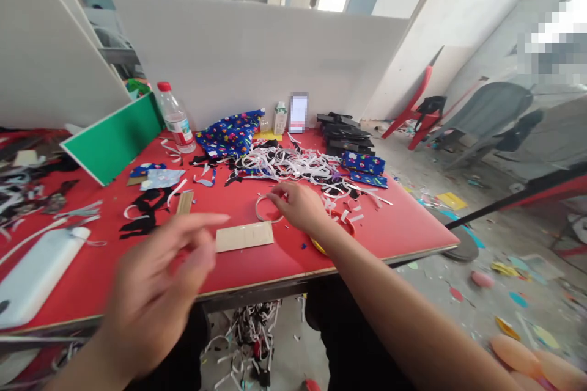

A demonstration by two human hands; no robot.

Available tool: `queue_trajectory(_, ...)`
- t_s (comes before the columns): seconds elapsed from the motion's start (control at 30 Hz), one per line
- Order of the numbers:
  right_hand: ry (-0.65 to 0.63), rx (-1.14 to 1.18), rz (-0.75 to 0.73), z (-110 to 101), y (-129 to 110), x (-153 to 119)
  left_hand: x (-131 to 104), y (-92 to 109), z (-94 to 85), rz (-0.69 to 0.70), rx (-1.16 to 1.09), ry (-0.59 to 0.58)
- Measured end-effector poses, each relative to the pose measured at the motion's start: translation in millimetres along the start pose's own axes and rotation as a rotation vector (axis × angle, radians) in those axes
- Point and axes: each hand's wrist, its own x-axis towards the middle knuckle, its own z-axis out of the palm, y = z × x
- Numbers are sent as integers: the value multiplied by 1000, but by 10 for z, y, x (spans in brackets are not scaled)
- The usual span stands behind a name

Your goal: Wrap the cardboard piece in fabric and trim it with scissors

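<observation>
My left hand [158, 293] is raised over the front edge of the red table, slightly blurred, with its fingers apart and nothing between them. Beyond its fingertips a flat beige cardboard strip [244, 236] lies near the edge. To the right, my right hand [298, 204] reaches over the table, its thumb and fingertips pinched at a thin pale ring-shaped band [259, 208]. Behind it sits a heap of white strips [293, 162]. A yellow and red ring [351, 227] is partly hidden by my right forearm.
At the left are a white device [43, 275], a green board [112, 137] and a bottle [177, 119]. Blue patterned cloth [229, 134], a carton [280, 117], a phone [298, 113] and stacked black pieces [346, 134] stand or lie along the back. A white panel [257, 55] rises behind.
</observation>
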Motion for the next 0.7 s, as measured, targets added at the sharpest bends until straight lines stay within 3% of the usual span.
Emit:
queue_trajectory(0.1,-76,-57,-39,154,-171,648,401,38,365,-10,328,-277)
queue_trajectory(0.17,-102,-84,-70,305,-321,1125,491,-8,590,61,593,-411)
queue_trajectory(0.27,-68,-108,-83,592,-536,1717,428,-133,749,142,744,-401)
queue_trajectory(0.43,25,-88,-122,968,-725,2248,316,-325,669,238,751,-238)
queue_trajectory(0.5,90,-51,-134,940,-737,2374,327,-363,637,287,710,-177)
queue_trajectory(0.57,190,-2,-130,765,-728,2492,350,-377,624,335,665,-135)
queue_trajectory(0.7,404,166,-38,89,-702,2689,385,-372,628,383,595,-97)
